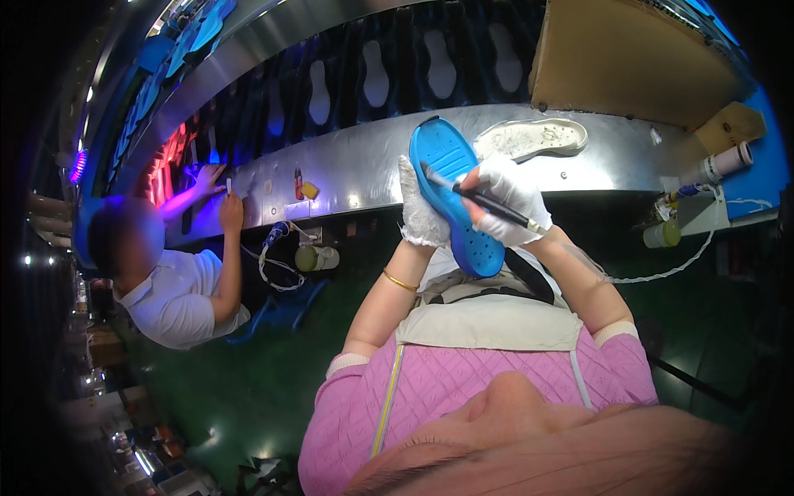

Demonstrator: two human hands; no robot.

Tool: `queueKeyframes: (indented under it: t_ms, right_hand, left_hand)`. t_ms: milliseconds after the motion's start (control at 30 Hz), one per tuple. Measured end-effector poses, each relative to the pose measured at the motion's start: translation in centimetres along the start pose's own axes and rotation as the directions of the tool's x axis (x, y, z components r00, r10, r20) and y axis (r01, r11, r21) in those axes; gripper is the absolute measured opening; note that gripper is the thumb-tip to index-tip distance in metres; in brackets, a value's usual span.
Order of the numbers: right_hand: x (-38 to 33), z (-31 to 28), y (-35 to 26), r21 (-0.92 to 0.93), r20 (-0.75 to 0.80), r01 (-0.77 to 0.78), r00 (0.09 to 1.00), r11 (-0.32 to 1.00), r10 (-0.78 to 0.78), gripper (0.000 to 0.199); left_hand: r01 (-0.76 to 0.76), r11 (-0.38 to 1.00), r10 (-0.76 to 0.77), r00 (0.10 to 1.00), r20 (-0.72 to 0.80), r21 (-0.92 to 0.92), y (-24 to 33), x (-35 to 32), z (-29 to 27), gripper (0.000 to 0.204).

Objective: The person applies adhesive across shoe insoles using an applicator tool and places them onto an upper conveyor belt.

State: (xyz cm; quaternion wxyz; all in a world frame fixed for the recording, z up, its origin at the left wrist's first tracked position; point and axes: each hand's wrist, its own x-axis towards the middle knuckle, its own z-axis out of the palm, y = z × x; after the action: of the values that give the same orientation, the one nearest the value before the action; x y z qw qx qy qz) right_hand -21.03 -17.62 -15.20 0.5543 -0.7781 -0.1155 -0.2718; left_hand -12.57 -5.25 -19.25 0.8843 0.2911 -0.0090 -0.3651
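A blue shoe sole with a raised rim and small holes in its heel part is held up, tilted, in front of my body. My left hand, in a white glove, grips its left edge. In my right hand, gloved with some fingertips bare, is a brush with a dark handle. The brush's tip touches or nearly touches the inside of the sole. Just behind the right hand, a white shoe sole lies on the metal ledge.
Beyond the metal ledge runs a dark conveyor with several pale sole shapes. A large cardboard box stands at the back right. Round containers and cables hang below the ledge. At the left a co-worker sits with both hands by the conveyor.
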Motion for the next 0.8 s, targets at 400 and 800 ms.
queueKeyframes:
  t_ms: [400, 800]
  right_hand:
    - [-3.8, -1.2, 0.6, 0.303, 0.118, -0.273, 0.962, 0.913, 0.248, 0.013]
    - [-4.3, -1.8, 2.1, 0.443, -0.018, -0.411, 0.884, 0.797, 0.466, 0.009]
  left_hand:
    - [0.159, 0.984, -0.173, 0.965, 0.199, 0.085, 1.2, -2.2, 0.0, 0.093]
    - [0.057, 0.978, -0.079, 0.991, 0.106, 0.199, -0.9, -0.2, 1.0, 0.107]
